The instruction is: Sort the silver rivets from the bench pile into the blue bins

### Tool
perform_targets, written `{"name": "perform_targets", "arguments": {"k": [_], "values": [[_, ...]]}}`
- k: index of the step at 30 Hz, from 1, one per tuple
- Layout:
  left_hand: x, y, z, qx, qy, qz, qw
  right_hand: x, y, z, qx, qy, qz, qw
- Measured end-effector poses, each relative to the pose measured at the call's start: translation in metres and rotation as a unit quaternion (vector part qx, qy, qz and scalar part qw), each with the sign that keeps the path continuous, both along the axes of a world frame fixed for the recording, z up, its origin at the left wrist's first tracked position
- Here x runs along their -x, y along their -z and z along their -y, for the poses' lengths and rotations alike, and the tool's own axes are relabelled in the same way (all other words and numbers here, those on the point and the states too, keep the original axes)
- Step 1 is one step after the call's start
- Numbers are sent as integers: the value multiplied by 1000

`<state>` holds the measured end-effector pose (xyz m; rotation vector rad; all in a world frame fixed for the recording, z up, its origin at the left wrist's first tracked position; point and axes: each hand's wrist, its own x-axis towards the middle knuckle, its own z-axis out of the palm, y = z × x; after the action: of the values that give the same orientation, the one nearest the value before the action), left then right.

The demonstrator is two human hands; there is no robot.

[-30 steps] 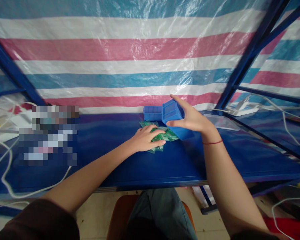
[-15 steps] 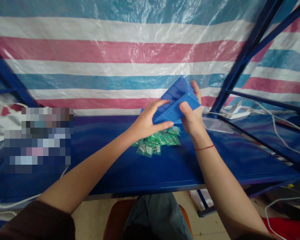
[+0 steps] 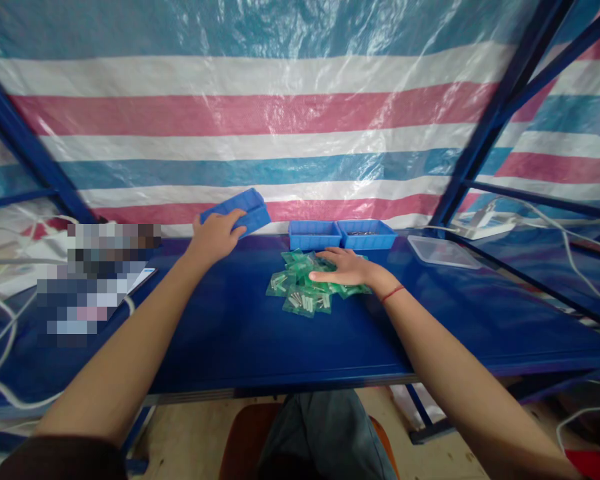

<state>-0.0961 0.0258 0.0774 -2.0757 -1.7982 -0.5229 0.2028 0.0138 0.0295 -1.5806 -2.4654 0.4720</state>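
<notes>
My left hand (image 3: 217, 237) grips a blue plastic bin (image 3: 253, 210), tilted and held over the back left of the table. My right hand (image 3: 343, 267) lies with fingers spread on a pile of small green-tinted plastic bags (image 3: 303, 297). Screws and white pieces that look like wall plugs show through the bags. Part of the pile is hidden under my right hand. Just behind it, two blue bins (image 3: 314, 235) stand side by side, with small metal pieces (image 3: 363, 233) visible in the right one.
A clear plastic lid (image 3: 443, 252) lies on the blue table (image 3: 220, 340) at the right. White cables (image 3: 10, 373) and a phone (image 3: 143, 280) are at the left. Blue metal posts (image 3: 473, 153) and a striped plastic sheet (image 3: 260, 113) enclose the back.
The blue bin has moved from both hands above the pile to my left hand alone, farther left. My right hand has let go of it and come down onto the bags.
</notes>
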Motion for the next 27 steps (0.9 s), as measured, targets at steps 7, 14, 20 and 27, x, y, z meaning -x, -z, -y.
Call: {"name": "perform_targets", "arguments": {"k": [7, 14, 20, 27], "values": [[13, 31, -26, 85, 10, -69, 994, 22, 1, 8, -63, 16, 24, 998], [-4, 42, -61, 106, 48, -63, 991, 41, 10, 4, -100, 17, 56, 993], [-11, 50, -73, 115, 74, -47, 989, 43, 10, 5, -96, -9, 58, 994], [-12, 46, -57, 65, 86, -27, 994, 49, 5, 1, -69, -35, 63, 995]]}}
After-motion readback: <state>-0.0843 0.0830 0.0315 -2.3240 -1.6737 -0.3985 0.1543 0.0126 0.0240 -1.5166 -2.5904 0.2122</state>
